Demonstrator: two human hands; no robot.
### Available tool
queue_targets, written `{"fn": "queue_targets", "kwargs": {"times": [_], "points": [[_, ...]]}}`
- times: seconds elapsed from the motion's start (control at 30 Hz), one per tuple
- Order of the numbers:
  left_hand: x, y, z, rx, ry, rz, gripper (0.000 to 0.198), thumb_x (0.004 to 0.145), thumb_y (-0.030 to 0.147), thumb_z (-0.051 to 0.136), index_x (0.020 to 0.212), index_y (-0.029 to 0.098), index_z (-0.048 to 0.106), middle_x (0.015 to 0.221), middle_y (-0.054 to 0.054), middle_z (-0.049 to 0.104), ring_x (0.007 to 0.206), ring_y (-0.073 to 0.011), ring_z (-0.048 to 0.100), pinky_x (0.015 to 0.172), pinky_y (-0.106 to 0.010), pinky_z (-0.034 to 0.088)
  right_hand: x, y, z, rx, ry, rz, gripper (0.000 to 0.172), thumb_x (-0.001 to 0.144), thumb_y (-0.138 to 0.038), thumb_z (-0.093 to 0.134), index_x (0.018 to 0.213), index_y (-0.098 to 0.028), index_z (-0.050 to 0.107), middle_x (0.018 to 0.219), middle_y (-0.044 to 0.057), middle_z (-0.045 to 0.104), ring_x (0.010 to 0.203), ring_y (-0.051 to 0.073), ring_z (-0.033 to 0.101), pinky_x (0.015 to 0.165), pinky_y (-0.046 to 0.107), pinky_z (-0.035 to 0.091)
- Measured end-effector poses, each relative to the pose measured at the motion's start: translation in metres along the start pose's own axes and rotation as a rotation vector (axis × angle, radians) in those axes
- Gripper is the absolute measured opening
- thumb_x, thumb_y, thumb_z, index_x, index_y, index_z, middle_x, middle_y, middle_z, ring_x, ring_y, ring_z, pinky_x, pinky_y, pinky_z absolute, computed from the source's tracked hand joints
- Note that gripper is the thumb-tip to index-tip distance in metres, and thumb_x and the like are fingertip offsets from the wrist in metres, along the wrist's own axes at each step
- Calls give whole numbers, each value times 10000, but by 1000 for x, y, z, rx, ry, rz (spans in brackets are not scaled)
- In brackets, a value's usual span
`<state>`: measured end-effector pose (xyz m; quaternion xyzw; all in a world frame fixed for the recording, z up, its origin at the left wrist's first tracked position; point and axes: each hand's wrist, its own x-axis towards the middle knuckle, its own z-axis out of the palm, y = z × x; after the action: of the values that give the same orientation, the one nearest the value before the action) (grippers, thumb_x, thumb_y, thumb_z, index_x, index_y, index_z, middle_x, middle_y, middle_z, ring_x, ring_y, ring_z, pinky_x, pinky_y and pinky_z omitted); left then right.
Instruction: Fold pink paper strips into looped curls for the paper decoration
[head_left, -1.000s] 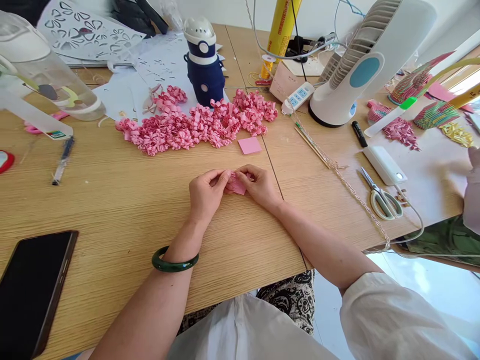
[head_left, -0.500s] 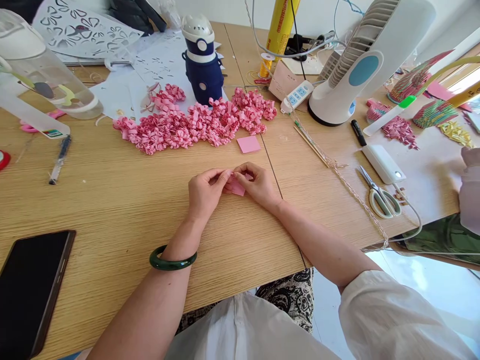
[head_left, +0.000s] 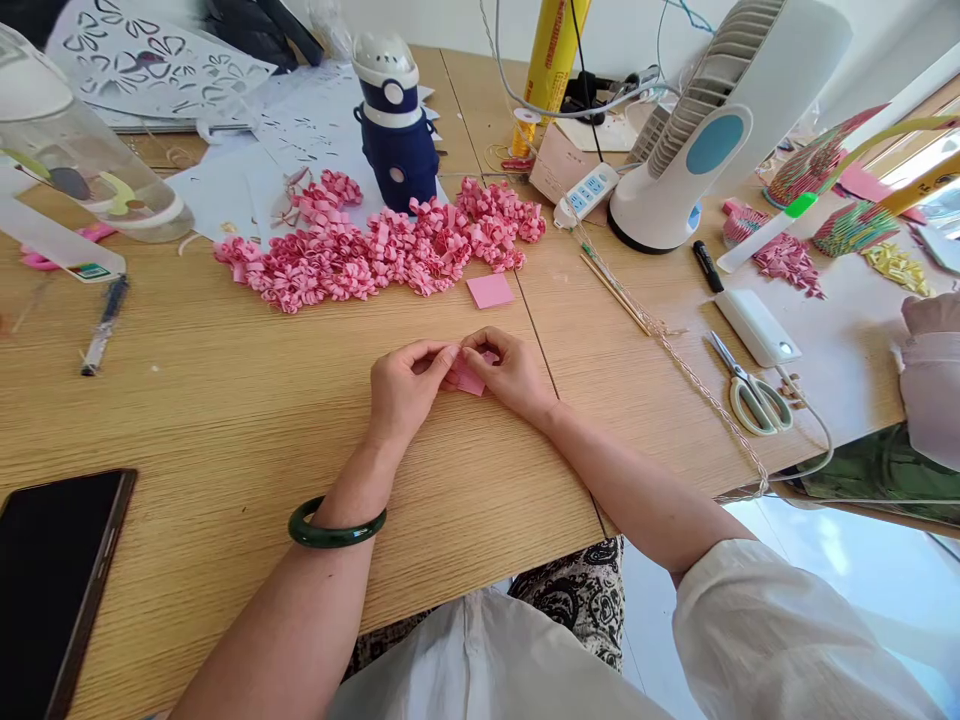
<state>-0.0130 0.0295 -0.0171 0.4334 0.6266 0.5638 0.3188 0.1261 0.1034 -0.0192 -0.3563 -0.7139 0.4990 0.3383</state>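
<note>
Head view: left hand (head_left: 405, 385) and right hand (head_left: 510, 372) pinch together on the pink paper square (head_left: 469, 378), low over the table (head_left: 225, 400). Folding looks underway; next, I'd guess, a firm crease.

Scene bright, even daylight; source appears to be at right, where the pale floor patch (head_left: 847, 570) below the table edge is washed out to near white. Light wood-grain tabletop (head_left: 225, 400) evenly lit, grain sharp at centre. Shadows soft and short: faint one under the left hand (head_left: 405, 385) and right hand (head_left: 510, 372), slightly darker beneath the white-and-blue desk fan (head_left: 712, 130). Black glossy phone screen (head_left: 52, 580) shows only a dull sheen, no hard glare. Wide-angle bending at the edges: table seams splay outward. Clear plastic bottle (head_left: 82, 160) at top left and the pale sleeve (head_left: 934, 385) at far right look soft, slightly smeared.
</note>
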Motion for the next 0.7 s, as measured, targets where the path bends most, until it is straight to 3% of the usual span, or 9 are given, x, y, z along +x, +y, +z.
{"fn": "queue_targets", "kwargs": {"times": [0.7], "points": [[0, 0, 0, 52, 16, 31, 247, 824, 390, 686, 831, 169, 796, 710, -41, 759, 572, -151, 669, 565, -240, 559, 0, -1, 0, -7, -17, -4, 161, 852, -320, 625, 808, -166, 619, 803, 19, 664, 737, 121, 565, 726, 276, 458]]}}
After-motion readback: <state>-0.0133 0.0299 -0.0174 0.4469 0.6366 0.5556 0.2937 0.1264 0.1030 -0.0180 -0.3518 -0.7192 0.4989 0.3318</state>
